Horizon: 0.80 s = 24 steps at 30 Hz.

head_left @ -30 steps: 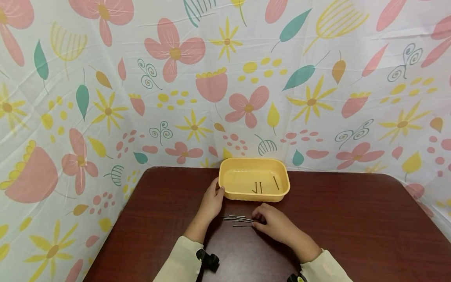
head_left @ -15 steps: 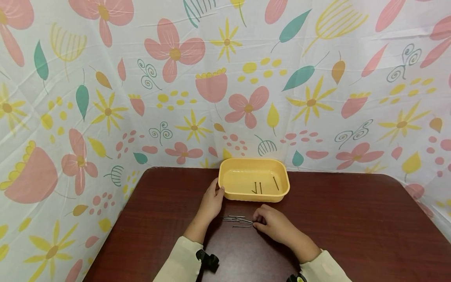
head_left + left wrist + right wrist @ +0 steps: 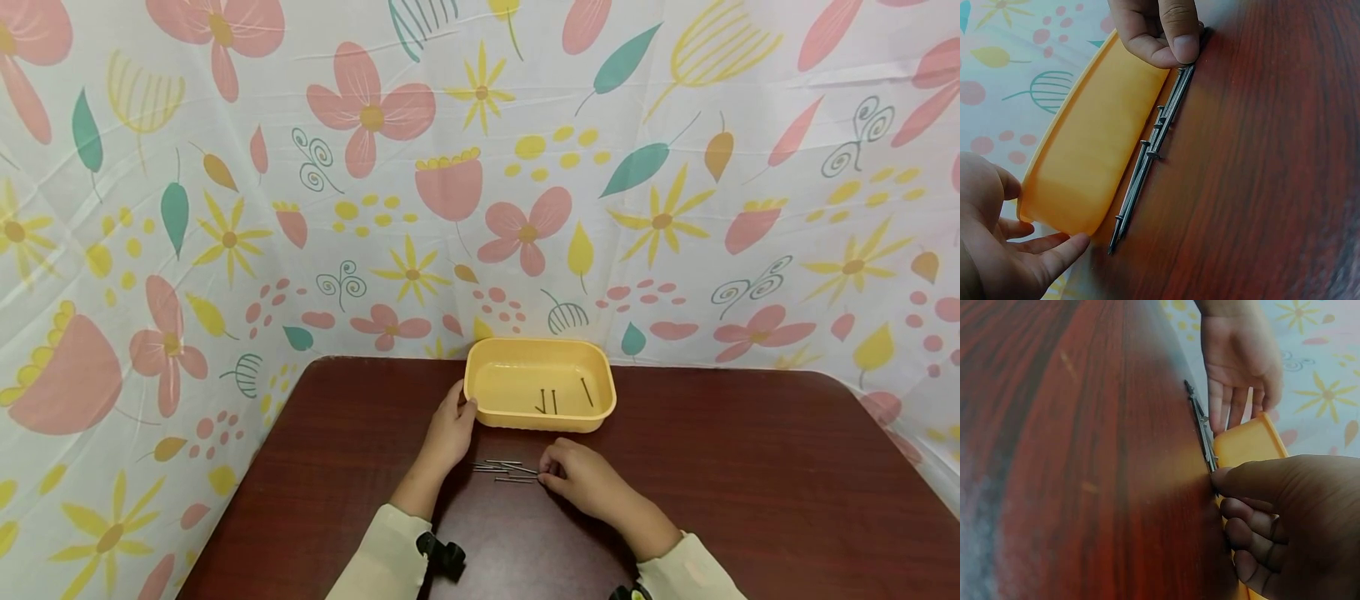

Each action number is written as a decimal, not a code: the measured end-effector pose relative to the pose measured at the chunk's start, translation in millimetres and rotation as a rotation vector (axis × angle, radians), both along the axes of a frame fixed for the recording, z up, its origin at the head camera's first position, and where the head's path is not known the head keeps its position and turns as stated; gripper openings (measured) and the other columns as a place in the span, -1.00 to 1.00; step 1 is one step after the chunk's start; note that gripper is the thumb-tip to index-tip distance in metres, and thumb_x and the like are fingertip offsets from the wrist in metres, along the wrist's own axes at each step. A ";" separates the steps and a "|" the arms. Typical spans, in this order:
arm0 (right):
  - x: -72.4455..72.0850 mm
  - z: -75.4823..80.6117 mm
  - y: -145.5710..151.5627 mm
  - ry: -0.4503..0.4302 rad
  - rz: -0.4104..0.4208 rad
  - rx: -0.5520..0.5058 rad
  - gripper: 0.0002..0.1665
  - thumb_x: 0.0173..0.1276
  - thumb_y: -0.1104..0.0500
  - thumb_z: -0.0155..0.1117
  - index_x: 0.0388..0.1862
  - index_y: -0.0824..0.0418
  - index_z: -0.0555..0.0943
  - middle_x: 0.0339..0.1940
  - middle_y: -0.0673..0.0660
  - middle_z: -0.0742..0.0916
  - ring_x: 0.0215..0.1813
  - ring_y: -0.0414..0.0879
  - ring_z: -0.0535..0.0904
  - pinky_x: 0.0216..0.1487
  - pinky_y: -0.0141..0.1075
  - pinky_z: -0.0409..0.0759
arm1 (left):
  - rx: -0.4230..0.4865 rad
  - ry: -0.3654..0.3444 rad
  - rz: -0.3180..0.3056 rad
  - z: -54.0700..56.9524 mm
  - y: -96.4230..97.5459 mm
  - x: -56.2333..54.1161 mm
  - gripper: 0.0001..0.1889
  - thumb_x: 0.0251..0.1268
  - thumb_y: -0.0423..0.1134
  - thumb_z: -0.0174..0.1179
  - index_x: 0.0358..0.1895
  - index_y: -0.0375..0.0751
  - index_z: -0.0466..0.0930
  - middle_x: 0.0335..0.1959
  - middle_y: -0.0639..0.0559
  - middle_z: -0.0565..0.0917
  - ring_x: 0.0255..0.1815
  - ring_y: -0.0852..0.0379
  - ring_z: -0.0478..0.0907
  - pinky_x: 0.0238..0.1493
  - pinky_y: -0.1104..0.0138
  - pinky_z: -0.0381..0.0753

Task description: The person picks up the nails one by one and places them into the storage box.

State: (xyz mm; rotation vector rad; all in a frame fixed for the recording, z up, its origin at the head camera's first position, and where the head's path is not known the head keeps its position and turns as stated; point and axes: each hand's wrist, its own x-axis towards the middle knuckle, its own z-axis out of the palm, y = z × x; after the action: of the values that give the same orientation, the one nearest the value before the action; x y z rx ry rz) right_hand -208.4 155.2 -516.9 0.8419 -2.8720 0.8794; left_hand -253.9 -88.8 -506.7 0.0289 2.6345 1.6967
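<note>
Flower-printed cloth (image 3: pixel 360 250) stands behind a dark reddish wood-grain worktop (image 3: pixel 750 467). Left hand (image 3: pixel 452 429), fingers spread, touches the yellow tray (image 3: pixel 504 383) at its left end; loose nails (image 3: pixel 1153 154) lie in front, right hand (image 3: pixel 581 477) pinching at their right end, thumb against forefinger.

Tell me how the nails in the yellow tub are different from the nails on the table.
The tub nails mostly point front to back, while the table nails lie sideways. The tub nails are more spread out; the table nails are bunched together. No hand touches the tub nails, but the right hand touches the table nails at one end. Both are thin and straight.
</note>
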 end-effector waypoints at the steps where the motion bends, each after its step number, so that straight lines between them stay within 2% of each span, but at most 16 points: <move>1: 0.2 0.4 -0.4 -0.003 -0.003 0.002 -0.82 0.28 0.20 0.45 -0.42 0.00 0.59 -0.41 -0.14 0.55 -0.36 -0.36 0.48 -0.31 -0.43 0.49 | -0.004 0.001 0.000 -0.1 -0.1 -0.1 -0.37 0.63 0.04 -0.14 0.61 -0.13 0.09 0.54 -0.22 0.30 0.38 -0.16 0.48 0.32 -0.08 0.50; 7: 0.9 -0.2 -0.8 0.018 -0.010 0.010 -0.81 0.27 0.20 0.46 -0.43 0.00 0.59 -0.42 -0.15 0.54 -0.37 -0.37 0.46 -0.32 -0.43 0.47 | -0.012 0.003 -0.003 -0.5 -0.4 -0.5 -0.37 0.63 0.03 -0.14 0.61 -0.13 0.09 0.55 -0.22 0.29 0.40 -0.17 0.47 0.35 -0.10 0.47; 24: 0.8 -0.5 -1.1 0.007 -0.007 0.034 -0.84 0.31 0.19 0.42 -0.40 0.01 0.60 -0.40 -0.16 0.53 -0.34 -0.38 0.45 -0.30 -0.41 0.48 | -0.010 0.001 -0.006 0.5 -1.5 0.4 -0.36 0.63 0.05 -0.14 0.62 -0.14 0.08 0.56 -0.23 0.27 0.42 -0.18 0.44 0.38 -0.11 0.44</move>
State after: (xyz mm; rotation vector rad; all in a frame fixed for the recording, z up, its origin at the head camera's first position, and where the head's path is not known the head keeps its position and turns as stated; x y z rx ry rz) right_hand -207.6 154.1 -517.4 0.8349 -2.8904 0.8276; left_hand -253.4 -90.3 -506.2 0.0383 2.6410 1.6819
